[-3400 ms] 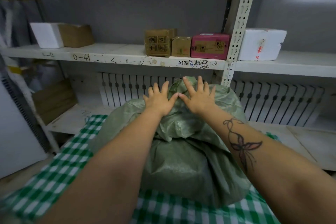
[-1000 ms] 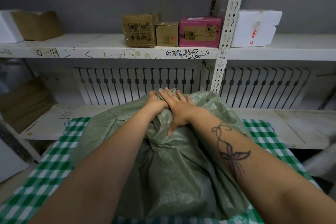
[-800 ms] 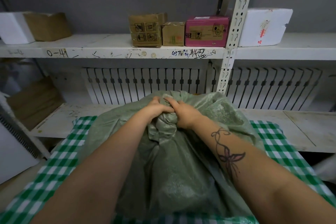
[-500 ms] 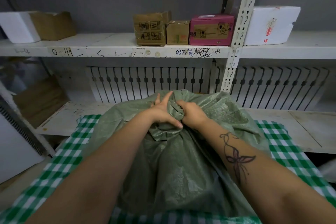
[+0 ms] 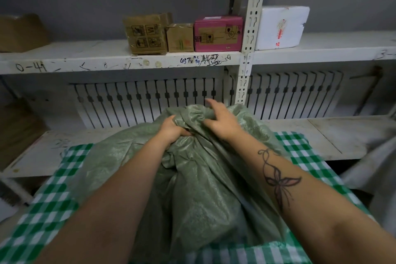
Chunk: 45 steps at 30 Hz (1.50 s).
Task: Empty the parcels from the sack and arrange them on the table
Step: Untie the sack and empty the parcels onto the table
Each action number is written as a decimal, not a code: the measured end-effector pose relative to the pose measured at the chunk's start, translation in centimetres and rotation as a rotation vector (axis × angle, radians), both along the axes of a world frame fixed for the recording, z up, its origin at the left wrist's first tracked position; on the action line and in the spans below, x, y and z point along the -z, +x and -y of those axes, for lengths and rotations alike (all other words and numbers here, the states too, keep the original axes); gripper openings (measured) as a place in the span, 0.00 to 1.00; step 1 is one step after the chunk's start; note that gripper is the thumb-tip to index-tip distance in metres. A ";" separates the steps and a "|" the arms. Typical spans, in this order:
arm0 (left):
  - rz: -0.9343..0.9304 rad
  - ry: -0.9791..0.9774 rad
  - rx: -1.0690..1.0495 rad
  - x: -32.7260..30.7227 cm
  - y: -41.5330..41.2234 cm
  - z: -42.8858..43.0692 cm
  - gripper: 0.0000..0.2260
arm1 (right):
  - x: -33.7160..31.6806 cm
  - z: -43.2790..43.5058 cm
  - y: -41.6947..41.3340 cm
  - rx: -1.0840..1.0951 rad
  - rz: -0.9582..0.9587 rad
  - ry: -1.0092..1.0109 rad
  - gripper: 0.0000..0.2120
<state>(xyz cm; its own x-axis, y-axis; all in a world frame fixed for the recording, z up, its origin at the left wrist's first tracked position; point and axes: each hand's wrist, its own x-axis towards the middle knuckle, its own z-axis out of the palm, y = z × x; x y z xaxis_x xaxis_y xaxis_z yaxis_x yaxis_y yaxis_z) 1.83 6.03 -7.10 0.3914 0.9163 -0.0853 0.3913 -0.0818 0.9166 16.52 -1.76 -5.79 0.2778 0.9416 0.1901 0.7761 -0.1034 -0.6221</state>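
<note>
Both hands at the sack point(image 5: 203, 188) mouth: opening step.
My left hand point(image 5: 173, 129) and right hand point(image 5: 222, 122) clutch bunched fabric; next, I judge, spread it wide.

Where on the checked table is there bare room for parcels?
Bare checked cloth lies left of the sack, out to the cloth's left edge, and in a strip right of it. The sack fills the middle; the left hand and right hand grip its top.

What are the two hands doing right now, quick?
Left hand: closed, gripping the bunched top of the green sack.
Right hand: fingers curled, clutching the sack's top too.
</note>
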 end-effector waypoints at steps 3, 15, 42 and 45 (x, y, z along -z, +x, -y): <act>-0.051 0.028 -0.060 0.1 0.4 -0.2 0.26 | 0.3 1.0 1.7 0.459 0.318 -0.062 0.33; 0.034 0.141 -0.162 -2.4 2.7 1.5 0.18 | -0.6 2.1 3.2 0.704 -0.101 0.084 0.15; 0.056 0.407 -0.229 -8.8 4.7 0.8 0.13 | -10.2 -0.9 -3.4 0.011 -0.016 0.366 0.08; 0.114 0.397 -0.369 -8.3 5.9 1.5 0.06 | -10.3 0.3 -2.8 -0.039 -0.015 0.343 0.09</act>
<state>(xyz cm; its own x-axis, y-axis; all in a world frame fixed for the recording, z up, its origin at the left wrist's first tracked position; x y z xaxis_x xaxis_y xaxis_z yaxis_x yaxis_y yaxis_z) 7.75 4.55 1.23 0.0251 0.9475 0.3187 0.3593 -0.3060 0.8816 13.75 -2.06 4.46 0.2484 0.8335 0.4936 0.7660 0.1429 -0.6268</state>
